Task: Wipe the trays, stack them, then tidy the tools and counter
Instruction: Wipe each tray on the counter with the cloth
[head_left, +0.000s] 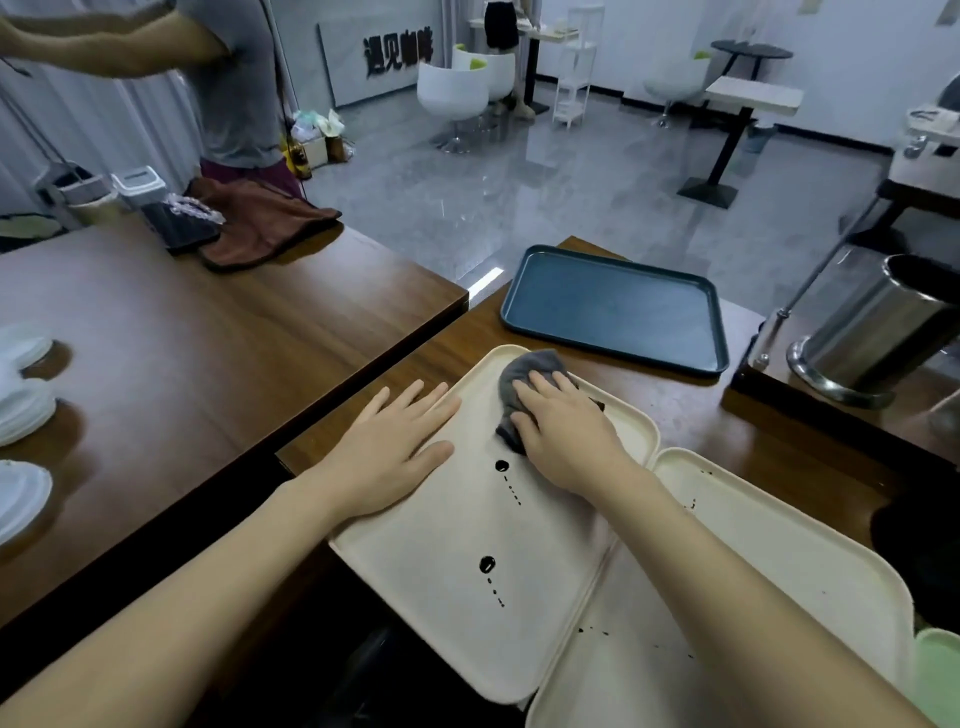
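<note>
Right hand holds a grey cloth down on the far end of the cream tray.

Its fingers bend over the bunched cloth and grip it. The left hand lies flat with straight fingers on the tray's left edge and holds nothing; it looks like it keeps the tray from sliding. The tray's long side runs from the person's body out toward the cloth. Two black spots with small dots sit on the tray, on the near side of the cloth, toward the body. So the wipe likely has to come back along the long side. The right hand is the one closer to the spots. A second cream tray touches on the right, and a dark blue tray lies farther out on the counter.
</note>
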